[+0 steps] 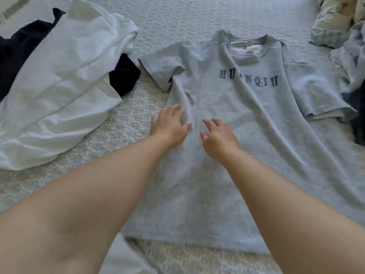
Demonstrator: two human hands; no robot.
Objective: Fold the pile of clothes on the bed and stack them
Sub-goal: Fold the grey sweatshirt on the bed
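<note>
A grey T-shirt [246,119] with dark lettering across the chest lies spread face up on the bed, collar away from me. My left hand [169,125] rests flat on the shirt's left side, fingers straight. My right hand [218,135] lies on the cloth just to its right, fingers loosely spread, holding nothing. A vertical crease runs down the shirt between the two hands. Both short sleeves stick out sideways.
A white garment [65,86] lies crumpled at the left over a black garment [124,76]. More crumpled clothes [347,46] sit at the right edge, with a dark piece [357,115] below them. The patterned white bedspread [122,123] shows between them.
</note>
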